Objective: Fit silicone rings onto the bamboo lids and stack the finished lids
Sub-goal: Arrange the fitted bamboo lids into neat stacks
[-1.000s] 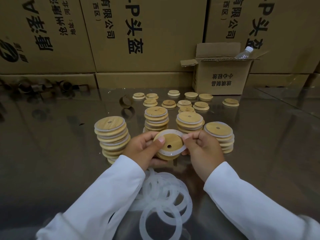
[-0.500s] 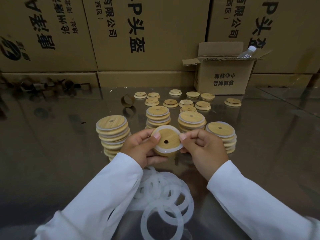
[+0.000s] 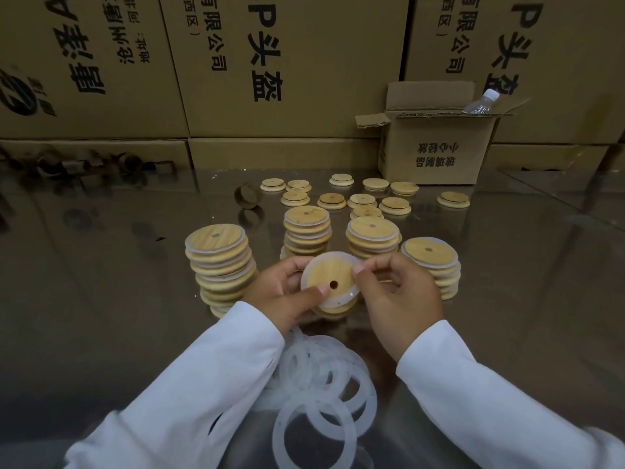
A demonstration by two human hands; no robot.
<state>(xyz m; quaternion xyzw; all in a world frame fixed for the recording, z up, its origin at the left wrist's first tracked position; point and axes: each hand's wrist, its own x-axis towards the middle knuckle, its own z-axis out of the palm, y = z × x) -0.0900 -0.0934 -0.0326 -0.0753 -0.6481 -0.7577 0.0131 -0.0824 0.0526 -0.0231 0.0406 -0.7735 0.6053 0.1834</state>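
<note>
Both hands meet on one piece. My left hand (image 3: 280,294) grips the bamboo lid (image 3: 326,270), thumb pressed on its face near the hole and fingers curled beneath. My right hand (image 3: 400,296) pinches the silicone ring (image 3: 343,298) at the lid's upper right rim. I'm holding the lid just above the desk (image 3: 101,299), in front of the finished stacks.

The ring looks seated along the lower edge, but I judge the top arc needs working down. I'd walk my right fingertips round the rim in short presses while the left turns the lid, stretching evenly so the band neither twists nor springs off the far side.

Room ahead is tight. The centre stack (image 3: 307,231) and right stack (image 3: 431,265) stand just beyond my knuckles. The tall left stack (image 3: 220,262) sits unevenly, so I reckon a nudge could topple it. Loose rings (image 3: 321,377) lie beneath my wrists. The widest room for moving is on the desk to either side of the stacks.
</note>
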